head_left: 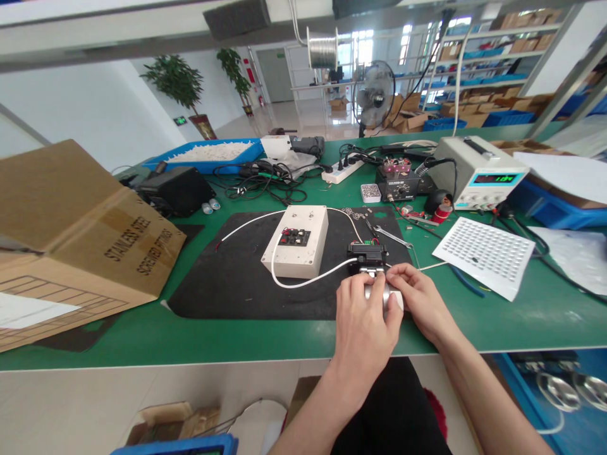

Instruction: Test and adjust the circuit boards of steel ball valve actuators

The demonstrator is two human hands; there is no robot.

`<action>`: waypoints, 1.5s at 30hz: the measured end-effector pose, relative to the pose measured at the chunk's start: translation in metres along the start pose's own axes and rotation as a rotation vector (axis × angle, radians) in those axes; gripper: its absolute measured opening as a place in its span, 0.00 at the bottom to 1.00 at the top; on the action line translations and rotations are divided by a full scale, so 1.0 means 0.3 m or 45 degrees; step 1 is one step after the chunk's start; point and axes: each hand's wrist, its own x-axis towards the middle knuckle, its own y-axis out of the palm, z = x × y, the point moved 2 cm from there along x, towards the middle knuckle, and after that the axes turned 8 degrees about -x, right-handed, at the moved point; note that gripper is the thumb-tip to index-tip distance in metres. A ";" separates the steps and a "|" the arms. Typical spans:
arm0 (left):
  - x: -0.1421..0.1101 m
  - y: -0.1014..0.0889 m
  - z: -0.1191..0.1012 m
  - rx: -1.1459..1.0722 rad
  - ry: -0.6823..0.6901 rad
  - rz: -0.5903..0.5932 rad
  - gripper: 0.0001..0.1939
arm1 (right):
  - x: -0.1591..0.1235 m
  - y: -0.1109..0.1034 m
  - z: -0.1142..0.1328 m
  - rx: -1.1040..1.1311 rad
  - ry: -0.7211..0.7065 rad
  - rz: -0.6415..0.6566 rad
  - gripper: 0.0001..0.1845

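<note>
Black module [370, 252] lies crosswise, dead ahead; left hand [363, 316] grasps the metal fitting [386, 295] before it, right hand [421, 298] alongside, grip unclear!

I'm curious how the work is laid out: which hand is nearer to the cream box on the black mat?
The left hand: right of the cream box and closer to the person. The right hand is farther right, past the left.

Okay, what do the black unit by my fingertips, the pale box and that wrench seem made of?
Black unit: plastic or coated metal, unclear; dark, boxy casing.
Pale box: likely plastic, possibly painted metal; smooth, uniform cream, low sheen.
Wrench: metal, probably steel; silvery shine.
</note>
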 end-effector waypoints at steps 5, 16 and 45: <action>-0.001 0.004 0.003 -0.015 -0.018 0.018 0.21 | 0.002 0.000 -0.003 -0.004 -0.008 0.003 0.15; -0.012 -0.038 0.040 -0.299 -0.072 -0.029 0.20 | -0.038 0.000 0.017 -0.441 -0.232 -0.150 0.18; 0.249 -0.172 0.214 -1.226 -0.663 0.705 0.32 | -0.221 0.041 -0.045 -0.998 -0.796 -0.200 0.37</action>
